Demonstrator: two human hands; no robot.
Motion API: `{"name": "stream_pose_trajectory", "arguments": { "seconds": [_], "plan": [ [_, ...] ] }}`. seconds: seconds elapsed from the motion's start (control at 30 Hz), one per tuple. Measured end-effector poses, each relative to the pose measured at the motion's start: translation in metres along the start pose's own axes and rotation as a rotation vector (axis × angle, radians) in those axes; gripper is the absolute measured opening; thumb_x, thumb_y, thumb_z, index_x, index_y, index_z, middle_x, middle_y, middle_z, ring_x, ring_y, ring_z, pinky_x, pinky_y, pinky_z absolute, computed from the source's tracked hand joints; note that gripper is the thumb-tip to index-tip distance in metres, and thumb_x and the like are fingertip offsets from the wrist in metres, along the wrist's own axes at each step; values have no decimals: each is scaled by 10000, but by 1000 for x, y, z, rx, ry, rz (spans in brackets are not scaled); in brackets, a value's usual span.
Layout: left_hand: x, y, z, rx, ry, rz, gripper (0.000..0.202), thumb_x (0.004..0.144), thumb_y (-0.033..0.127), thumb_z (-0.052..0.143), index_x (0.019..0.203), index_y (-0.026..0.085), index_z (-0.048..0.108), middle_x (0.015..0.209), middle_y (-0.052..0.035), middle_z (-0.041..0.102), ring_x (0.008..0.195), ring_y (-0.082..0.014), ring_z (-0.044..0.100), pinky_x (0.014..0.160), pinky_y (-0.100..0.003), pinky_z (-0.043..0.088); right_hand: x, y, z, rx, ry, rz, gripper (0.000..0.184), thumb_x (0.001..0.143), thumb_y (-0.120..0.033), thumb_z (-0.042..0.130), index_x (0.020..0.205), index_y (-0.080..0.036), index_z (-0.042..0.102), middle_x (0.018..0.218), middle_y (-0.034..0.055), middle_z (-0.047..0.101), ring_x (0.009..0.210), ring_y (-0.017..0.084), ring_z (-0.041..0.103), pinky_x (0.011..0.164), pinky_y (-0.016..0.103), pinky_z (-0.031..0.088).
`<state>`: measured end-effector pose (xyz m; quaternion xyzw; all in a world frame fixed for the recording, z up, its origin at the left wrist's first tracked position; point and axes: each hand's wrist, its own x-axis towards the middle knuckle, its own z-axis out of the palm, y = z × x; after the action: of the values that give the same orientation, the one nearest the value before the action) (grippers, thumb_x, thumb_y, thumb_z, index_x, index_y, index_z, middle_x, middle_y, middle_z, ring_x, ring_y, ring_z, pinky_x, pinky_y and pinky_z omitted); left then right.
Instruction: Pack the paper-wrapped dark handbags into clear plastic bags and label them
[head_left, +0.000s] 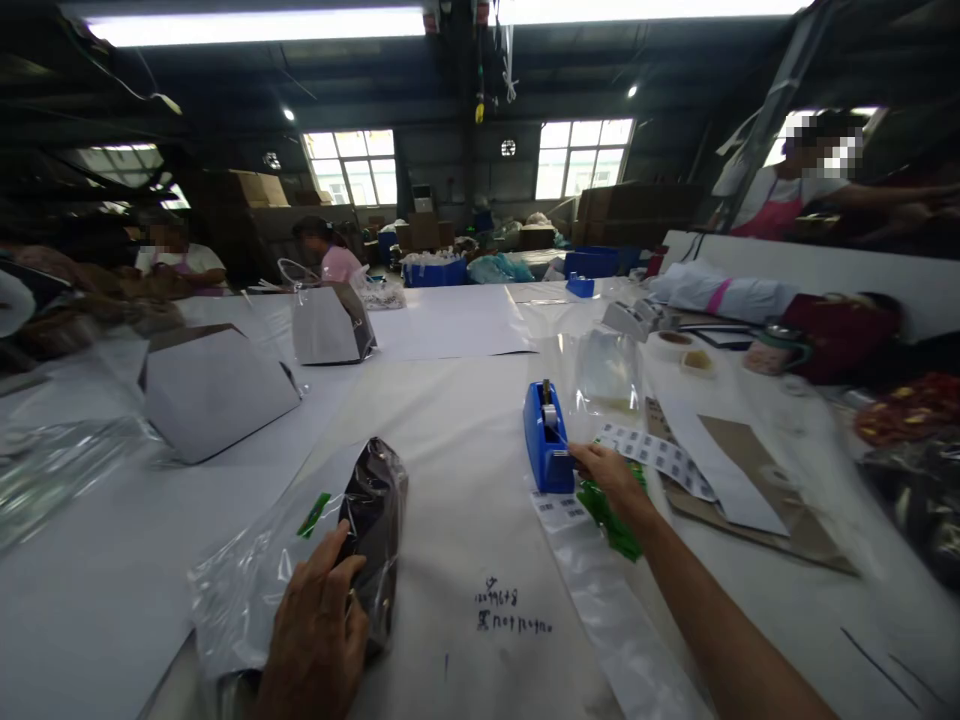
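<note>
A dark handbag-like item (379, 510) in a clear plastic bag (247, 580) lies at the lower left, with a green sticker (313, 514) on the plastic. My left hand (319, 615) rests on top of this package, fingers apart and slightly bent. Right of centre stands a blue tape dispenser (546, 445) with a roll of clear tape (550, 415). At its front edge, my right hand (604, 475) pinches the end of the tape between thumb and fingers. Beneath that hand lie green stickers (619, 515) and a white sheet of printed labels (652, 455).
Two wrapped bag-shaped packages, one nearer (217, 390) and one farther (330, 325), stand at the left. A cardboard sheet (795, 500), a mug (772, 350) and tape rolls (675, 343) lie to the right. Handwriting marks the white table (465, 540). Several people work farther off.
</note>
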<state>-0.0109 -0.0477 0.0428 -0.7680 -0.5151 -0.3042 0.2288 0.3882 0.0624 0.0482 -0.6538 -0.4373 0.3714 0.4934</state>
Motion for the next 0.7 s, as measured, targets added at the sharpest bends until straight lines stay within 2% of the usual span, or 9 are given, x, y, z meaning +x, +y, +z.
{"name": "stream_pose_trajectory", "arguments": {
  "seconds": [0.17,0.27,0.37,0.5,0.63,0.7],
  "plan": [
    [1,-2,3,5,34,47,233,890,140,418,1100,154,518,1327,-214,546,1186,-358,565,902,-574,551,7,-5,14,93,-6,57,259,706,-424,688,709,-167,713,803,91,748,719,188,664,614,270,505],
    [1,-1,2,22,35,44,231,883,131,421,1090,154,522,1322,-215,551,1185,-361,568,895,-572,557,5,-11,18,134,59,71,217,681,-382,691,719,-168,700,761,72,736,699,188,653,597,270,502],
    [-1,-1,3,9,36,26,242,878,129,418,1096,164,518,1313,-207,562,1184,-356,576,900,-569,561,-7,-11,19,140,146,52,247,687,-419,693,752,-181,699,756,49,724,700,186,642,604,270,497],
    [-2,1,5,-25,28,-30,270,875,124,417,1121,196,504,1342,-179,553,1219,-336,565,965,-567,536,-27,10,18,153,207,81,269,675,-462,697,740,-201,680,730,40,711,654,179,624,577,274,487],
    [0,6,2,-30,23,-38,277,874,104,418,1125,179,506,1349,-185,543,1237,-335,548,999,-591,510,-33,36,12,184,145,208,211,600,-396,707,617,-196,638,648,63,695,615,195,642,533,282,489],
    [0,8,0,-20,20,-38,282,872,85,413,1124,167,509,1342,-192,545,1238,-332,544,996,-594,509,-36,39,10,174,121,257,216,577,-383,726,618,-185,650,639,72,693,609,199,646,508,273,467]
  ]
}}
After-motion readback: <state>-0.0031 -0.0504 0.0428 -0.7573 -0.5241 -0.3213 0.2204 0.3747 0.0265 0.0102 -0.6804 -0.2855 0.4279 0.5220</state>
